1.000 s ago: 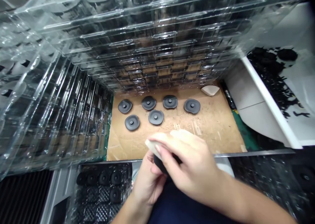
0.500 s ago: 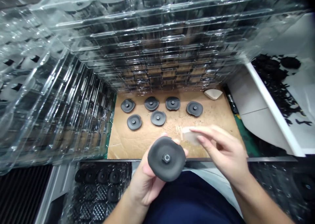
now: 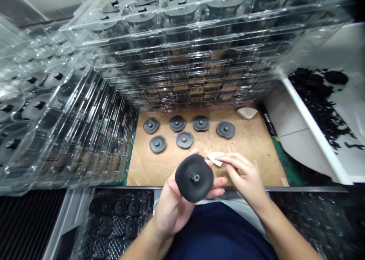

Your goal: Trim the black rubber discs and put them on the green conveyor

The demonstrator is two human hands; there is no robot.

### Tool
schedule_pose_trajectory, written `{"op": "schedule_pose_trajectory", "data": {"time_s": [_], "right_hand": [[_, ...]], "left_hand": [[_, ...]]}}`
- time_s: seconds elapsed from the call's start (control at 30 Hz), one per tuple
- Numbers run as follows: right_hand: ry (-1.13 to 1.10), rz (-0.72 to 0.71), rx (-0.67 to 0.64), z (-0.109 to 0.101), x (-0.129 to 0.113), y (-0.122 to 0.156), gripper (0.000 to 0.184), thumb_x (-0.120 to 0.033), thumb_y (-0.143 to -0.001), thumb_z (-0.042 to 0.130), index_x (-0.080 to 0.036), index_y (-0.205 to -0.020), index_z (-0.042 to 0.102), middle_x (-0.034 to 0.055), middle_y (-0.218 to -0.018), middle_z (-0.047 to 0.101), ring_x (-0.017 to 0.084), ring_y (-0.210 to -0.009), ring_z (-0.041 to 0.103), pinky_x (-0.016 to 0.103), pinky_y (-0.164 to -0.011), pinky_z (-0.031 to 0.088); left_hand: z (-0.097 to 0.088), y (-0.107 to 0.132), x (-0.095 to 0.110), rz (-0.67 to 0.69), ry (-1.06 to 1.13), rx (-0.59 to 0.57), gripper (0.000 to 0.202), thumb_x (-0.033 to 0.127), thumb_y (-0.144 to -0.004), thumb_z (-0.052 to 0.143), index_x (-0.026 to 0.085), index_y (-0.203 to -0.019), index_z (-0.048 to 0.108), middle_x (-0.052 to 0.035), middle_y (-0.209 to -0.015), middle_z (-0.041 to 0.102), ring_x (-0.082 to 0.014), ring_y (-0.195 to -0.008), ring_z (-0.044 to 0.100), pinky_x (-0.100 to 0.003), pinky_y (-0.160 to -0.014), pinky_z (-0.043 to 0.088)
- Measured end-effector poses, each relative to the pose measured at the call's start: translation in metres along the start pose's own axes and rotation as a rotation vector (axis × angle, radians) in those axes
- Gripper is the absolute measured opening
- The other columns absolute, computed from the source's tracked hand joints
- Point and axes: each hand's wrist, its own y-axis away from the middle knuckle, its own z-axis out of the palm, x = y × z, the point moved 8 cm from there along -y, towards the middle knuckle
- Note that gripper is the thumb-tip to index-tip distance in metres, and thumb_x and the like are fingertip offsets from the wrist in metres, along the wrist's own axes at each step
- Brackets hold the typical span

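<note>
My left hand (image 3: 176,204) grips a dark, rounded rubber-like disc (image 3: 188,176) with a small raised hub at its centre, tilted toward me. Its fingers pass behind the disc and show at the right rim. Just right of it, my right hand (image 3: 242,172) pinches a thin white wedge-shaped piece (image 3: 215,158) between thumb and fingers, over the cardboard. Several similar dark discs (image 3: 184,139) lie apart on the cardboard sheet (image 3: 148,168), hubs up. A second white wedge-shaped piece (image 3: 246,112) rests at the cardboard's back right.
Tall stacks of clear plastic trays (image 3: 199,54) holding discs rise behind and at left (image 3: 94,115). A white bin wall (image 3: 316,130) stands at right, with black scraps (image 3: 316,96) beyond. A black marker-like tool (image 3: 267,119) lies beside it. Below the table edge sits a tray (image 3: 116,225) with discs.
The white piece in my right hand has turned, and the hand has shifted left toward the disc. My left hand has tilted the disc, its fingers now extending further right behind it.
</note>
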Motion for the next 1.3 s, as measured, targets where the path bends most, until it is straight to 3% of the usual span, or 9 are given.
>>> {"op": "schedule_pose_trajectory", "data": {"time_s": [0.07, 0.13, 0.23, 0.43, 0.57, 0.67, 0.87, 1.1, 1.3], "right_hand": [[-0.02, 0.006, -0.005, 0.001, 0.003, 0.003, 0.025, -0.017, -0.088, 0.045, -0.022, -0.09, 0.069, 0.0043, -0.092, 0.068, 0.017, -0.09, 0.063, 0.032, -0.081, 0.05], [-0.032, 0.026, -0.008, 0.002, 0.008, 0.006, 0.024, -0.017, -0.087, 0.045, -0.022, -0.089, 0.069, 0.0047, -0.089, 0.068, 0.018, -0.086, 0.064, 0.033, -0.078, 0.051], [-0.052, 0.061, -0.022, 0.0, 0.01, 0.008, 0.023, -0.016, -0.085, 0.047, -0.021, -0.089, 0.07, 0.0052, -0.088, 0.067, 0.018, -0.084, 0.063, 0.033, -0.075, 0.051], [-0.166, 0.109, -0.027, -0.009, -0.012, 0.003, 0.019, -0.017, -0.085, 0.052, -0.021, -0.08, 0.069, 0.0043, -0.083, 0.066, 0.016, -0.081, 0.062, 0.028, -0.07, 0.05], [-0.289, 0.099, -0.062, -0.009, -0.033, 0.002, 0.009, -0.02, -0.083, 0.058, -0.022, -0.08, 0.067, 0.0025, -0.081, 0.065, 0.016, -0.079, 0.061, 0.026, -0.065, 0.051], [-0.371, 0.145, -0.182, 0.0, -0.046, 0.001, 0.005, -0.022, -0.082, 0.062, -0.022, -0.082, 0.067, 0.0024, -0.082, 0.065, 0.016, -0.078, 0.06, 0.026, -0.064, 0.05], [-0.537, 0.287, -0.497, 0.018, -0.062, 0.0, 0.007, -0.019, -0.077, 0.07, -0.021, -0.083, 0.07, -0.0022, -0.073, 0.064, 0.009, -0.065, 0.055, 0.021, -0.06, 0.044], [-0.892, 0.45, -0.671, 0.028, -0.065, 0.008, 0.014, -0.004, -0.072, 0.069, -0.017, -0.07, 0.069, -0.0043, -0.071, 0.067, 0.005, -0.068, 0.062, 0.016, -0.068, 0.048], [-0.924, 0.48, -0.551, 0.021, -0.054, 0.021, 0.012, -0.007, -0.073, 0.068, -0.015, -0.065, 0.065, -0.0017, -0.069, 0.068, 0.006, -0.066, 0.063, 0.017, -0.068, 0.05]], "left_hand": [[0.002, 0.001, 0.024, 0.334, -0.513, -0.066, 0.056, 0.035, -0.079, 0.063, 0.039, -0.131, 0.042, -0.0002, -0.128, 0.059, -0.0228, -0.106, 0.062, -0.038, -0.094, 0.048], [0.011, 0.006, 0.035, 0.597, -1.04, -0.109, 0.09, 0.015, -0.066, 0.075, 0.043, -0.138, 0.027, -0.0016, -0.127, 0.057, -0.022, -0.11, 0.058, -0.04, -0.097, 0.043], [0.007, 0.003, 0.032, 0.585, -1.344, -0.059, 0.114, 0.002, -0.06, 0.075, 0.042, -0.141, 0.005, -0.0062, -0.122, 0.058, -0.0234, -0.109, 0.055, -0.043, -0.096, 0.041], [0.003, 0.007, 0.036, 0.516, -1.244, 0.013, 0.093, 0.002, -0.06, 0.075, 0.027, -0.132, 0.022, -0.0121, -0.118, 0.061, -0.0263, -0.109, 0.057, -0.045, -0.098, 0.038], [0.005, 0.008, 0.036, 0.478, -1.285, -0.012, 0.104, 0.006, -0.062, 0.076, 0.029, -0.139, 0.009, -0.0113, -0.118, 0.059, -0.0244, -0.109, 0.057, -0.041, -0.099, 0.037], [0.002, 0.009, 0.032, 0.383, -1.272, -0.024, 0.109, 0.014, -0.067, 0.074, 0.031, -0.142, -0.003, -0.0086, -0.116, 0.057, -0.022, -0.108, 0.056, -0.038, -0.099, 0.037], [-0.001, 0.009, 0.021, 0.181, -1.089, -0.093, 0.106, 0.032, -0.071, 0.071, 0.027, -0.144, -0.007, -0.0059, -0.107, 0.06, -0.022, -0.101, 0.056, -0.035, -0.095, 0.038], [0.003, 0.01, 0.005, -0.059, -0.965, -0.188, 0.113, 0.041, -0.067, 0.072, 0.031, -0.143, -0.011, -0.0033, -0.107, 0.061, -0.0212, -0.104, 0.056, -0.033, -0.098, 0.033], [0.003, 0.01, -0.004, -0.095, -0.976, -0.204, 0.111, 0.033, -0.068, 0.074, 0.032, -0.143, -0.008, -0.0031, -0.11, 0.061, -0.0196, -0.101, 0.055, -0.032, -0.097, 0.033]]}}
